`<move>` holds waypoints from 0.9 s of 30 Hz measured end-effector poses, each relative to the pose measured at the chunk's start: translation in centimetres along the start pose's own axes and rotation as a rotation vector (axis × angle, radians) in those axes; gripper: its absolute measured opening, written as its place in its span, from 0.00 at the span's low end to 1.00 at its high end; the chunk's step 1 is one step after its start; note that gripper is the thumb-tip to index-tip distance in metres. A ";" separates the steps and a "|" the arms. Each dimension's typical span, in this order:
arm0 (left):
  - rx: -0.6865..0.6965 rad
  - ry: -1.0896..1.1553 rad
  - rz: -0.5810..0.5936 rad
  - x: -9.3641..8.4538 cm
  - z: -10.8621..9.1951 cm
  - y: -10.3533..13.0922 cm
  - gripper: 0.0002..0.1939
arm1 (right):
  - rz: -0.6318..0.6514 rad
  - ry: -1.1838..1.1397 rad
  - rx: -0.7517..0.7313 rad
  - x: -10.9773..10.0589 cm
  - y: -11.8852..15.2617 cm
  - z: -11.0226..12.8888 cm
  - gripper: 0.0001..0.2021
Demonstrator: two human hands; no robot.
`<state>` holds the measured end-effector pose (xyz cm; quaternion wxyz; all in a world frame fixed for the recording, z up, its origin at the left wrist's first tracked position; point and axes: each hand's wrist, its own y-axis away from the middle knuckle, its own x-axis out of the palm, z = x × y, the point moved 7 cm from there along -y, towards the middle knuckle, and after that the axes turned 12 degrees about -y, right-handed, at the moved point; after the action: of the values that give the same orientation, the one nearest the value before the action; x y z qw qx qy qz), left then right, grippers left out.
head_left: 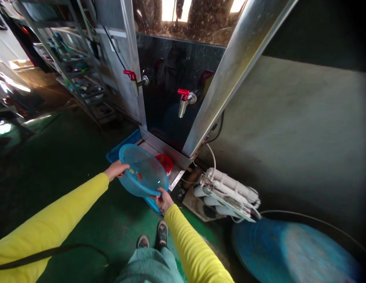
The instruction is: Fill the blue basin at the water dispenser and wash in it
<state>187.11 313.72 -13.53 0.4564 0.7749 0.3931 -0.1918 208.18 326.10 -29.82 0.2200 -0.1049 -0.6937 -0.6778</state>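
Both hands hold a clear blue basin [143,170] out in front of the body, low above the green floor [67,165]. The left hand [116,169] grips the basin's left rim, fingers curled over the edge with the thumb on top. The right hand [163,199] clasps the near right rim from below, its fingers wrapped around the edge. The basin thus sits between the two hands, tilted so that its open side faces up toward the camera. A few small bits, red and yellow, show inside or through its wall; which, I cannot tell.

Just beyond the basin stands a steel water boiler [183,78] with a dark front panel. Two taps with red handles stick out from it: one [185,100] well above the basin, the other [135,79] further left. Under the taps a metal drip shelf [171,151] juts out, and a red bowl [165,162] lies on it, partly hidden behind the basin. A blue tray [120,149] lies on the floor beneath.

To the right of the boiler a white filter set [227,192] lies on the floor, and a blue lid [295,251] shows near the lower right. Metal shelves [73,59] stand at the far left. Both sleeves are yellow.
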 end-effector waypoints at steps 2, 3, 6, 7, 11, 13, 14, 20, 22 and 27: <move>0.007 -0.028 -0.018 -0.3 -1.3 -0.2 0.16 | -0.004 -0.006 0.050 0.3 0.2 0.2 0.07; 0.015 -0.039 -0.025 -0.5 -2.0 -0.3 0.16 | -0.001 -0.010 0.073 0.5 0.2 0.3 0.07; 0.050 -0.058 -0.034 -0.6 -4.1 -0.6 0.18 | 0.023 -0.035 0.130 1.0 0.2 0.8 0.06; 0.064 -0.061 -0.035 -0.5 -4.8 -0.7 0.18 | 0.034 -0.046 0.149 1.1 0.1 0.9 0.06; 0.108 -0.082 -0.059 0.0 -7.8 -1.0 0.17 | 0.081 -0.084 0.231 1.3 -0.6 1.2 0.06; 0.142 -0.097 -0.083 0.2 -9.6 -1.0 0.18 | 0.110 -0.103 0.271 1.5 -1.1 1.3 0.07; 0.163 -0.102 -0.095 0.3 -10.5 -0.9 0.18 | 0.126 -0.113 0.288 1.6 -1.3 1.4 0.08; 0.241 -0.160 -0.084 1.5 -16.0 -0.2 0.15 | 0.211 -0.186 0.332 2.8 -1.8 2.6 0.08; 0.274 -0.177 -0.063 2.3 -17.5 0.0 0.14 | 0.229 -0.195 0.347 3.0 -1.9 3.1 0.08; 0.383 -0.186 -0.043 3.8 -19.8 0.1 0.24 | 0.282 -0.159 0.373 3.8 -2.2 3.5 0.09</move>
<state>188.32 332.32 -5.93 0.3311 0.8179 0.3219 -0.3432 203.26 328.83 -30.02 0.2726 -0.2112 -0.8004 -0.4904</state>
